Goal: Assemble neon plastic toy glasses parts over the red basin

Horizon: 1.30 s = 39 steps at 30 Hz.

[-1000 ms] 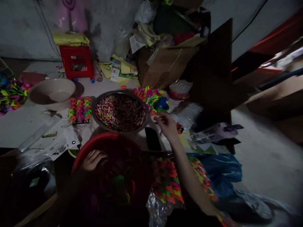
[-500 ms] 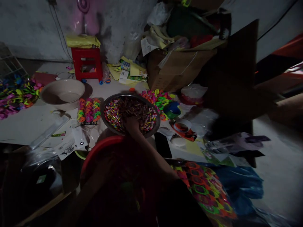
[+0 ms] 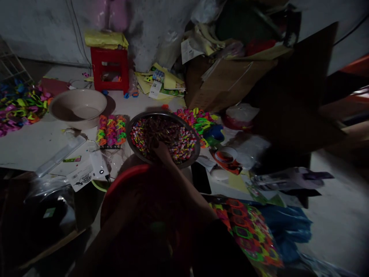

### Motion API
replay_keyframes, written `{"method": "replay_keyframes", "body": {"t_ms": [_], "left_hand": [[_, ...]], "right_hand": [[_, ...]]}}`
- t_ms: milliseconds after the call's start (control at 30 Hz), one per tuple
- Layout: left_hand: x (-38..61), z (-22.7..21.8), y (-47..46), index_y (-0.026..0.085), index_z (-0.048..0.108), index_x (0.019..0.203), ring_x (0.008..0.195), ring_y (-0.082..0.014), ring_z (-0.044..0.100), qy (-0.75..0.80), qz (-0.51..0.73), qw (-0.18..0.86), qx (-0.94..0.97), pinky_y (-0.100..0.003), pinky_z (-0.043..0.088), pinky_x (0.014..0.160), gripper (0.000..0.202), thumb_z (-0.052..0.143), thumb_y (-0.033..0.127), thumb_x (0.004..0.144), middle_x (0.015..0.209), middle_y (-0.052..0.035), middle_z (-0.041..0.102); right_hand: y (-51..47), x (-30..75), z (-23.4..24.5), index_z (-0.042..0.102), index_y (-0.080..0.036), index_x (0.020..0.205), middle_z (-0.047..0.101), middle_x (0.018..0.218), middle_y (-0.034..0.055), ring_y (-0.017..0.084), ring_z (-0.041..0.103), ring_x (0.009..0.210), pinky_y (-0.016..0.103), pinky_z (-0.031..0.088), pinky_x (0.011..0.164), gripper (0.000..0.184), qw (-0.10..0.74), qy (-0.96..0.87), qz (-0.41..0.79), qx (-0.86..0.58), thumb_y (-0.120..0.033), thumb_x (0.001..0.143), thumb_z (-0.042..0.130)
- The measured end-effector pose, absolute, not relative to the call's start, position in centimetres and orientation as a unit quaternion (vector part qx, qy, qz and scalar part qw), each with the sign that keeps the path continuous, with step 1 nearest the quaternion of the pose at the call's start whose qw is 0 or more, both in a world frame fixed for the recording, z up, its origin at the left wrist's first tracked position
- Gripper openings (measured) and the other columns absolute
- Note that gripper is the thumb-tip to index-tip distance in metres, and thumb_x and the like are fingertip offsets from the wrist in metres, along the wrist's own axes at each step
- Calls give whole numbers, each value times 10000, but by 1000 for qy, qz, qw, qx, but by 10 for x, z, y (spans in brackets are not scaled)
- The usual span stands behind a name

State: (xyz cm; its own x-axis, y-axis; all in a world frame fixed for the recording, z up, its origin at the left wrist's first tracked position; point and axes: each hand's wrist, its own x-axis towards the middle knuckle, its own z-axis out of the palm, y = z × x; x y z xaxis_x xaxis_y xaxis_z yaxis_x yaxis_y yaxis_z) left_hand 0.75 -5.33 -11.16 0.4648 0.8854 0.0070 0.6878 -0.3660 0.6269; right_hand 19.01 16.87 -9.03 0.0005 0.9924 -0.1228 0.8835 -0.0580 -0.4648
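resting in the metal bowl (image 3: 197, 149), the person's right hand (image 3: 162, 149) is touching dark brown strips (image 3: 154, 127) and small colourful pieces (image 3: 186, 141); its fingertips are hiding among them, so i cannot tell whether they are apart or together; the bowl is sitting toward the near edge of the table (image 3: 25, 156); the left hand (image 3: 136, 198) is staying dim in or above the red tub (image 3: 122, 176), its fingers too dark to read; rows of bright plastic pieces (image 3: 112, 130) are lying just left of the bowl; a black phone (image 3: 201, 179) is lying by the near edge; a red stool (image 3: 96, 73) is standing at the far edge
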Motion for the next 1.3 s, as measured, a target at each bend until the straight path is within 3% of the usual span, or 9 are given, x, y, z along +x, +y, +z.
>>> {"method": "replay_keyframes", "body": {"t_ms": [267, 600, 900, 1300], "left_hand": [[5, -119, -54, 180, 556, 1206, 1062, -221, 589, 502, 179, 301, 791, -445, 514, 896, 336, 555, 344, 912, 1248, -98, 568], [7, -127, -57, 179, 582, 1175, 1163, -246, 542, 515, 186, 325, 771, -489, 450, 983, 308, 544, 338, 915, 1272, -100, 568], [6, -128, -58, 203, 578, 1202, 1191, -250, 527, 521, 190, 334, 762, -477, 431, 1008, 317, 518, 333, 920, 1285, -101, 569], [7, -146, -62, 197, 583, 1182, 1173, -262, 532, 540, 189, 316, 757, -532, 412, 1014, 323, 542, 362, 908, 1262, -111, 571]], "right_hand": [[176, 179, -91, 663, -120, 1023, 699, 1039, 52, 181, 656, 958, 362, 506, 865, 229, 149, -681, 237, -677, -304, 917, 577], [173, 170, -97, 706, -87, 1039, 694, 1058, 202, 273, 626, 1043, 301, 430, 870, 269, 126, -679, 199, -695, -244, 841, 617], [178, 171, -101, 676, -153, 1143, 687, 1142, 118, 215, 617, 1074, 282, 427, 917, 309, 175, -703, 195, -661, -244, 889, 526], [200, 165, -106, 648, -162, 1206, 656, 1210, 113, 225, 588, 1132, 329, 388, 1012, 375, 204, -762, 196, -583, -173, 836, 589]]}}
